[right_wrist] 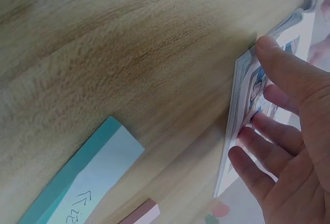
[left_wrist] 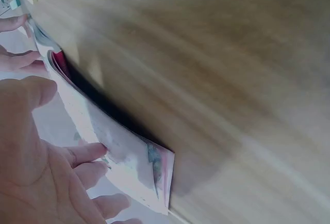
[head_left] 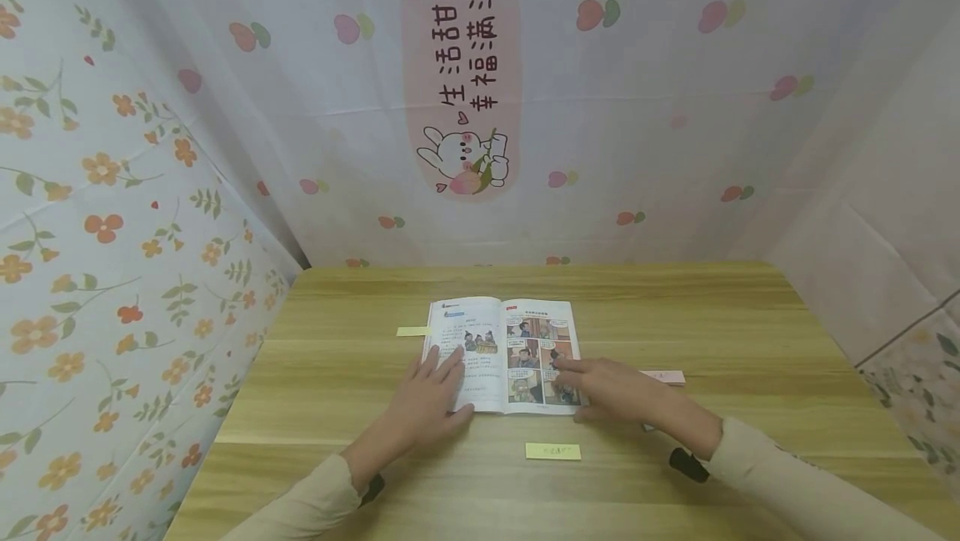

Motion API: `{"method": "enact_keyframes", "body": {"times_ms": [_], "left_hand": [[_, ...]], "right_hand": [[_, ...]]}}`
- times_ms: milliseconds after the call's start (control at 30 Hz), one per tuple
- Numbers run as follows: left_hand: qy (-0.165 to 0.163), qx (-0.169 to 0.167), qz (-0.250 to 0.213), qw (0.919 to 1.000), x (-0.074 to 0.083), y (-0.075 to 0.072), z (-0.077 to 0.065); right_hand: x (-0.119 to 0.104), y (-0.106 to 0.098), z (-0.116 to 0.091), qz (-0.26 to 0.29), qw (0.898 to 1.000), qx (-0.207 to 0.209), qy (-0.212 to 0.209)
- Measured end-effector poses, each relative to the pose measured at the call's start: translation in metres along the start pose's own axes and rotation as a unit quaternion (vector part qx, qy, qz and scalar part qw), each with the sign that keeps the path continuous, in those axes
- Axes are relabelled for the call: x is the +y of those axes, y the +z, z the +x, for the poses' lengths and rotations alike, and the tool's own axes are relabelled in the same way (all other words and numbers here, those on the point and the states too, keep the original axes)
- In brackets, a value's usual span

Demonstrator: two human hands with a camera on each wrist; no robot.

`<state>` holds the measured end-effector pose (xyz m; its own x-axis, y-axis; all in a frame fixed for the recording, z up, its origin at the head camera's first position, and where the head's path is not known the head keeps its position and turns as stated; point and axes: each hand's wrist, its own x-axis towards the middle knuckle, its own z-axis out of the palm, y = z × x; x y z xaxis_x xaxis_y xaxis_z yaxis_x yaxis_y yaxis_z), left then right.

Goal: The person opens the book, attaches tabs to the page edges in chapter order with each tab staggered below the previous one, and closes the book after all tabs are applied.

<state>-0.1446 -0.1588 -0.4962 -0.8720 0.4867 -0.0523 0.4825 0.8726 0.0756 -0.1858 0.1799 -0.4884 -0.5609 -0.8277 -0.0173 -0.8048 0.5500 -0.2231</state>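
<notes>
Book (head_left: 501, 358) spread out on the bench (head_left: 315, 391), near its middle, both pages facing up. From where I stand, the left hand (head_left: 429, 399) rests on the left page, fingers extended and gripping nothing. The right hand (head_left: 615, 389) lies over the outer edge of the right page, thumb by the near corner, fingers loosely bent; it seems relaxed rather than pinching paper.

As far as I can judge, the opening-out is done and the pages are being kept flat; letting go of them is left. A yellow slip (head_left: 412, 331) juts past the left edge, though I can't tell whether it is stuck on or tucked underneath. Three small pads lie apart from the book: a yellow pad (head_left: 552, 451) in front, a pink pad (head_left: 666, 377) and a teal-edged pad (right_wrist: 105, 170) to the right.

All three carry handwriting or marks I can't make out. The page print is too small too, above comic panels included. Only the curtain (head_left: 637, 116) reads clearly: 生活甜甜, 幸福满满, beside a cartoon rabbit (head_left: 459, 153).
</notes>
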Motion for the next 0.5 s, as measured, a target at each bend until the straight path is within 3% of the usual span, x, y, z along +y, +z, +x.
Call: {"method": "enact_keyframes", "body": {"times_ms": [200, 500], "left_hand": [[-0.015, -0.018, -0.051, 0.9985, -0.0002, 0.0035, -0.0025], [-0.001, -0.006, -0.064, 0.9979, 0.0022, 0.0058, -0.0017]], "right_hand": [[0.0035, 0.0006, -0.0024, -0.006, 1.000, 0.007, -0.012], [0.0043, -0.0014, -0.0078, -0.013, 0.998, 0.038, -0.040]]}}
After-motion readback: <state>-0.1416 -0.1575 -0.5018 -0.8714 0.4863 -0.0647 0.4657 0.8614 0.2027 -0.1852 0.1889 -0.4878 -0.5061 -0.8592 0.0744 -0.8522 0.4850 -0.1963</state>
